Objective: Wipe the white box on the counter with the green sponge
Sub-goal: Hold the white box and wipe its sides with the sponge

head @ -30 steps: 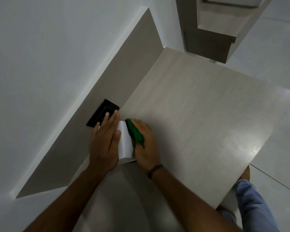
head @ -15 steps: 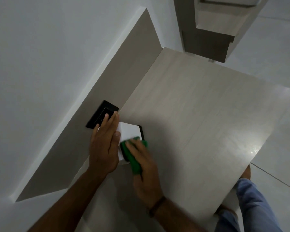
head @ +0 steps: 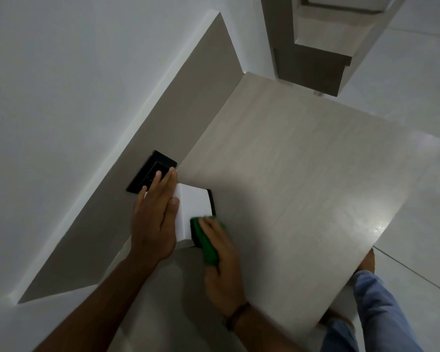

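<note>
A small white box (head: 192, 208) with a dark strip on its right side stands on the pale wood-grain counter (head: 302, 174), close to the backsplash. My left hand (head: 154, 217) lies flat against the box's left side, fingers straight, thumb on its top edge. My right hand (head: 222, 265) presses a green sponge (head: 205, 243) against the near right face of the box; the fingers cover most of the sponge.
A black wall socket (head: 149, 177) sits in the taupe backsplash just behind my left fingers. The counter's right edge drops to a glossy tiled floor (head: 404, 212), where a blue trouser leg (head: 381, 313) and a foot show. A cabinet (head: 313, 64) stands beyond the far end.
My right hand carried the sponge from the box's right side down over its near face, toward me. The white top of the box is now uncovered. My left hand has stayed in place.
</note>
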